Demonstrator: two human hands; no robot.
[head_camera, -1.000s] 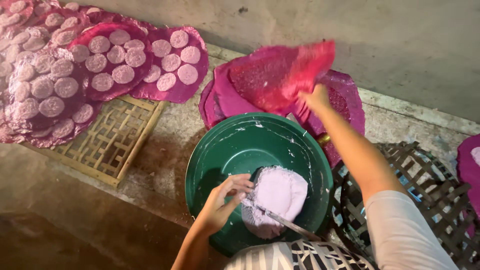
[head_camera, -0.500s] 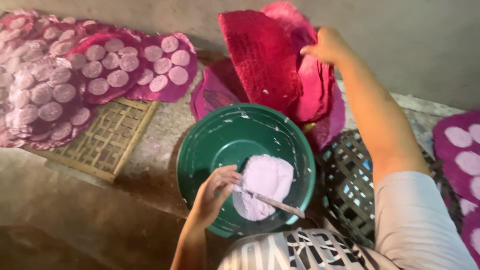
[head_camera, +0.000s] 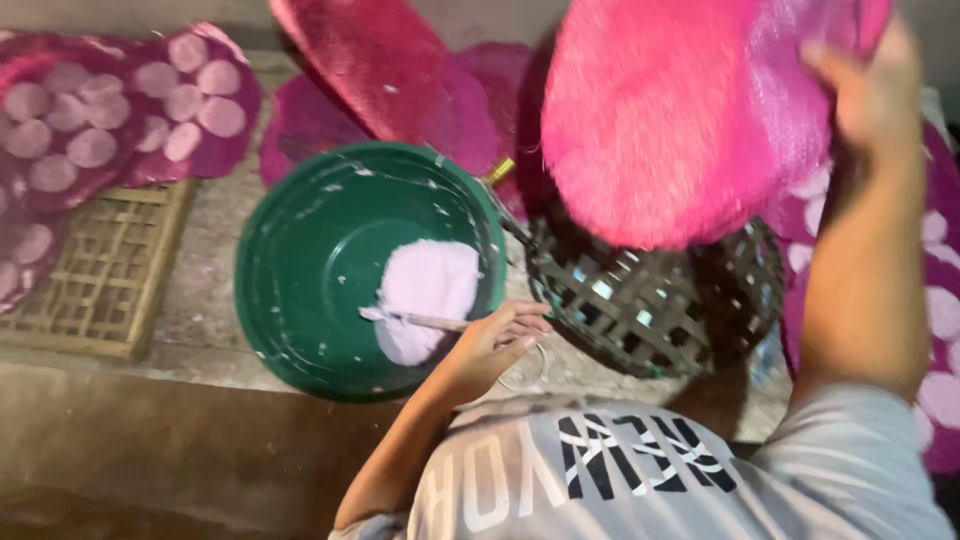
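Head view, going from the left edge rightward: a bamboo lattice tray (head_camera: 105, 275) lies at the left of the frame, and above it, in the upper left, a pink mesh sheet (head_camera: 120, 110) carries rows of pale round discs (head_camera: 205, 115). At centre left sits a green basin (head_camera: 330, 270) with a mound of pale lilac paste (head_camera: 425, 295) in its right half. The left hand (head_camera: 495, 345) comes up from the lower centre with the forearm bent, resting at the basin's right rim; its fingers are curled together, pinching the handle of a thin spoon (head_camera: 410, 320) whose tip lies in the paste. A thin bangle hangs at that wrist. Right of the basin stands a dark woven basket (head_camera: 650, 300). Above it, filling the upper right, hangs a bright pink mesh cloth (head_camera: 680, 120), blurred. The right arm rises straight along the right side of the frame, and the right hand (head_camera: 875, 95) is closed around the cloth's upper right edge, fingers clamped on it. More pale discs lie on pink mesh at the far right edge.
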